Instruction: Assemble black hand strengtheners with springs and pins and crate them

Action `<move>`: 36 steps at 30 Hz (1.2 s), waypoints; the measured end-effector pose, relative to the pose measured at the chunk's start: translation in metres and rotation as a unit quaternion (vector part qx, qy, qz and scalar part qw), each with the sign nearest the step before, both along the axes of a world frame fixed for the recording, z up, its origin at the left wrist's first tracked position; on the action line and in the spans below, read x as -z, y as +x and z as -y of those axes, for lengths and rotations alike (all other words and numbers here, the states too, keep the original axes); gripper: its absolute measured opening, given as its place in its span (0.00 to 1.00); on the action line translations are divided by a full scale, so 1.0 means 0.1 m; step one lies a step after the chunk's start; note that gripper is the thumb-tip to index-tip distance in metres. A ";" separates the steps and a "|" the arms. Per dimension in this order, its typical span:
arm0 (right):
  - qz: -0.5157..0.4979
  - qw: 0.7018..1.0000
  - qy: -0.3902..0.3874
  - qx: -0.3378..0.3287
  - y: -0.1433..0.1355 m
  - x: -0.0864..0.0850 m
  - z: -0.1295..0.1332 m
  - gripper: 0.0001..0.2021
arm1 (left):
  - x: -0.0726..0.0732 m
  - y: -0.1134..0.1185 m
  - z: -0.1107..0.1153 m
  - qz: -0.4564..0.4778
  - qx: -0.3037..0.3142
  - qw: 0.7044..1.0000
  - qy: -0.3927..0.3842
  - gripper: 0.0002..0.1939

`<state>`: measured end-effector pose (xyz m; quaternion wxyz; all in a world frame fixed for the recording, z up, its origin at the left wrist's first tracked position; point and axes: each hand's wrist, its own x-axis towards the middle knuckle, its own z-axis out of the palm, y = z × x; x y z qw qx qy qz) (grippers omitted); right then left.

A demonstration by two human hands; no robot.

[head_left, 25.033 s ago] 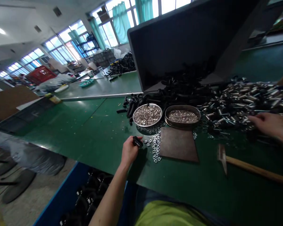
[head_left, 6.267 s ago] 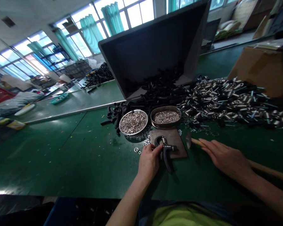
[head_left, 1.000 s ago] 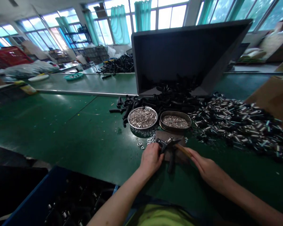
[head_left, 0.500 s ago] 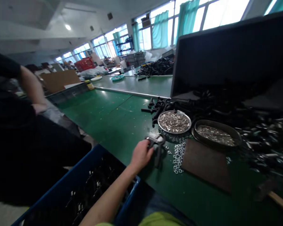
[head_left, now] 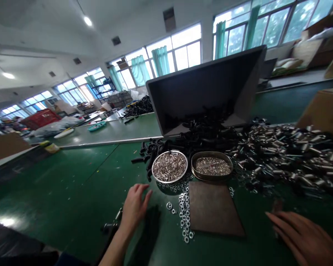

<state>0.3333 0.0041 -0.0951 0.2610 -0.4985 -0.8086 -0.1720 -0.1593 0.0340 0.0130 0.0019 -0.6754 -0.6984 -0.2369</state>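
My left hand [head_left: 134,205] hovers above the green bench, its thumb apart from the bent fingers and nothing visible between them. A black part with a shiny metal piece [head_left: 111,225] shows beside my left wrist, partly covered by the forearm. At lower right, my right hand [head_left: 305,234] has its fingers stretched out beside a dark hammer head [head_left: 277,207]; the handle is hidden by the hand. Between my hands lie a flat brown metal plate [head_left: 215,208] and a strip of loose nuts [head_left: 184,216].
A round dish [head_left: 169,167] of small metal pins and an oval tin [head_left: 212,166] of small metal pieces stand behind the plate. A large grey bin [head_left: 202,92] lies tipped behind black parts. Metal cylinders [head_left: 291,155] are heaped at right. A cardboard box [head_left: 324,112] stands beyond.
My view has swung to the right. The black part that my left hand held is no longer in its fingers. My right hand has come into view by the hammer.
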 end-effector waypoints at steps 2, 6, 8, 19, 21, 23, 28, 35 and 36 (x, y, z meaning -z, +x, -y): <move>0.040 0.998 0.036 -0.027 -0.06 -0.03 -0.06 0.18 | -0.09 0.39 -0.46 0.009 0.081 0.996 0.028 0.13; 0.053 0.994 0.092 -0.020 -0.14 -0.22 -0.07 0.17 | -0.27 1.16 -1.33 0.095 0.161 0.982 0.004 0.08; 0.058 0.994 0.095 -0.018 -0.19 -0.33 -0.04 0.17 | -0.30 1.53 -1.72 0.122 0.179 0.976 -0.024 0.10; -0.019 0.999 0.010 0.030 -0.33 -0.48 0.04 0.15 | 0.05 2.46 -2.53 0.304 0.117 0.939 -0.109 0.13; -0.030 0.999 0.005 0.026 -0.33 -0.50 0.04 0.15 | 0.02 2.34 -2.40 0.326 0.113 0.934 -0.097 0.09; -0.042 0.999 0.000 0.018 -0.33 -0.52 0.05 0.14 | -0.06 2.17 -2.17 0.341 0.121 0.928 -0.086 0.08; -0.099 0.995 -0.030 0.003 -0.35 -0.59 -0.02 0.12 | -0.27 1.68 -1.24 0.558 0.134 0.810 -0.120 0.23; -0.054 0.995 -0.075 0.037 -0.52 -0.85 -0.91 0.14 | -0.17 1.01 0.01 0.736 -0.042 0.660 -0.148 0.20; -0.030 0.993 -0.089 0.072 -0.54 -0.86 -1.08 0.14 | -0.12 0.94 0.13 0.732 -0.066 0.667 -0.122 0.19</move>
